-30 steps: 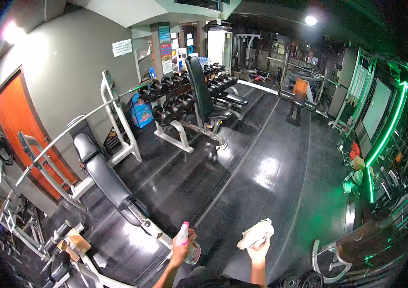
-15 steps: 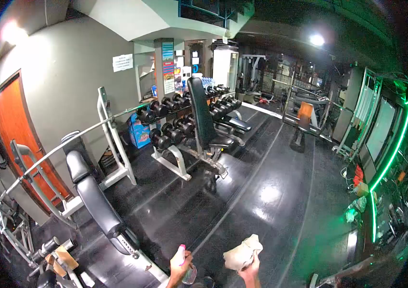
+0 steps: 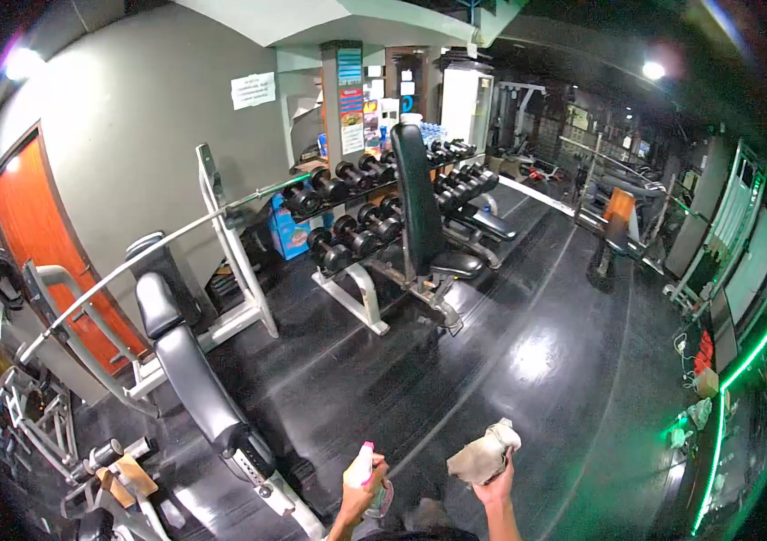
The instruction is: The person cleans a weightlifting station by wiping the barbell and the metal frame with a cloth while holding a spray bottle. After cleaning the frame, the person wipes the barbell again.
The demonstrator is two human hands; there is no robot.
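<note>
left hand (image 3: 361, 494) gripping spray bottle (image 3: 365, 467), right hand (image 3: 495, 490) cloth (image 3: 484, 453)

Spray bottle (image 3: 362, 462) left of cloth (image 3: 484, 453)

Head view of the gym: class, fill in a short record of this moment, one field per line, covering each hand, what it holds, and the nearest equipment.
Left hand: left hand grips a spray bottle with a pink top
Right hand: right hand holds a crumpled cloth
Nearest equipment: incline bench, black padding, to the left
Behind it: barbell resting on a white rack
Further back: dumbbell rack, upright adjustable bench
Floor: floor, dark and glossy
</note>
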